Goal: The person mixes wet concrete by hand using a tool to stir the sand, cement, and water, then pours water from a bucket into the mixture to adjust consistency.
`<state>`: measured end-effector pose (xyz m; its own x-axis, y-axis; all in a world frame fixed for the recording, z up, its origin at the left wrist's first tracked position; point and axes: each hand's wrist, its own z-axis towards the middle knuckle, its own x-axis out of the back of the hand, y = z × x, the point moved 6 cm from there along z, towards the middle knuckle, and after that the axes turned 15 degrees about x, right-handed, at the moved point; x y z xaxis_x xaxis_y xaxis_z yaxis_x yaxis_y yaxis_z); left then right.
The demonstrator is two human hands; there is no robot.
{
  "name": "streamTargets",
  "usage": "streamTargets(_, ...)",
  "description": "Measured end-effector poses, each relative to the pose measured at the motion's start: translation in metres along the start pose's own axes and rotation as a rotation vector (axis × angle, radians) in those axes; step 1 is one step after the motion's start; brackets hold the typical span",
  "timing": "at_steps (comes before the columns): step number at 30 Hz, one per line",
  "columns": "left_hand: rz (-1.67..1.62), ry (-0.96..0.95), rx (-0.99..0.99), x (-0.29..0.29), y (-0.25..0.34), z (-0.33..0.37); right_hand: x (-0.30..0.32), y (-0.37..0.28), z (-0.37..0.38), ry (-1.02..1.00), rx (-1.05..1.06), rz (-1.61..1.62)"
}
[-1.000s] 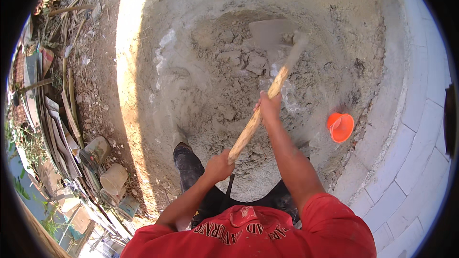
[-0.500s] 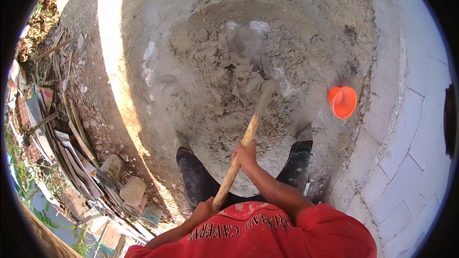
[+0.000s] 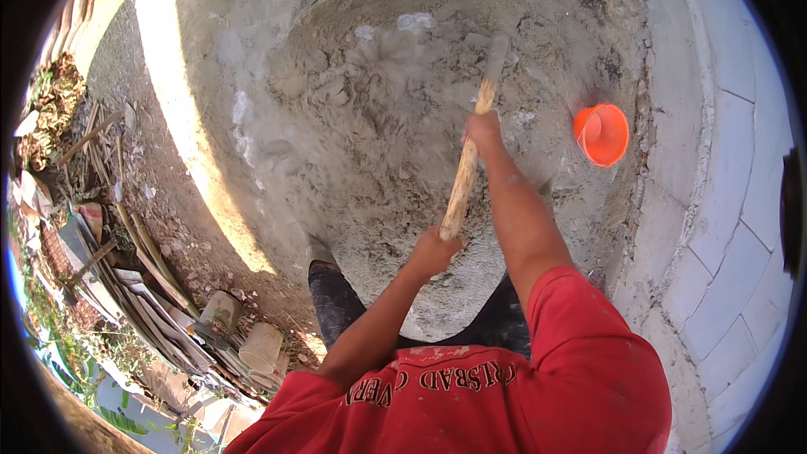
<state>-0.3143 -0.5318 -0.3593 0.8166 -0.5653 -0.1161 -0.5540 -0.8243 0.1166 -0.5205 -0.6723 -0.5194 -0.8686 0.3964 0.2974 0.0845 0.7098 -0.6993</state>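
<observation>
With both hands I grip a long-handled tool whose bare wooden handle [image 3: 461, 189] slants up and away from me. My left hand [image 3: 435, 251] is wrapped round the near end of the handle. Farther up, my right hand [image 3: 483, 130] is closed round it, with that arm stretched forward. Beyond the right hand the tool turns grey and blurred; its working head cannot be made out. Under and around it spreads a wide bed of lumpy grey mortar mix [image 3: 361, 109], with a pale powder patch [image 3: 415, 23] near its far side.
An orange bucket [image 3: 602, 134] stands right of the mix. Pale slabs [image 3: 706, 244] run along the right side. On the left lie stacked boards and scrap [image 3: 151, 294], sticks, and a dusty container [image 3: 262, 348]. My dark-trousered leg [image 3: 329, 298] stands at the mix's near edge.
Both hands and the tool have moved forward and to the right, away from my body. The tool's grey end has shifted to the far right of the mix. My arms are more extended.
</observation>
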Motion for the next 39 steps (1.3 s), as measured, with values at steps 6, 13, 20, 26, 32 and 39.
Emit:
streamTargets(6,0.354,0.169,0.218,0.05,-0.192,-0.196,-0.031,0.036,-0.285,-0.06,-0.27,0.398)
streamTargets(13,0.545,0.185,-0.052,0.001,-0.047,-0.09,0.09,-0.04,-0.157,0.191,0.011,0.468)
streamTargets(20,0.143,-0.127,-0.089,-0.088,0.092,0.047,0.182,-0.006,0.087,0.249,0.073,0.058)
streamTargets(26,0.453,0.131,0.125,0.029,-0.153,-0.133,0.007,0.08,-0.22,0.096,-0.226,0.403)
streamTargets(32,0.472,0.223,0.115,0.073,-0.169,-0.223,0.006,-0.023,-0.307,0.124,-0.216,0.603)
streamTargets(39,0.178,0.324,-0.309,0.016,0.029,-0.034,0.028,-0.143,-0.044,-0.012,0.286,0.145)
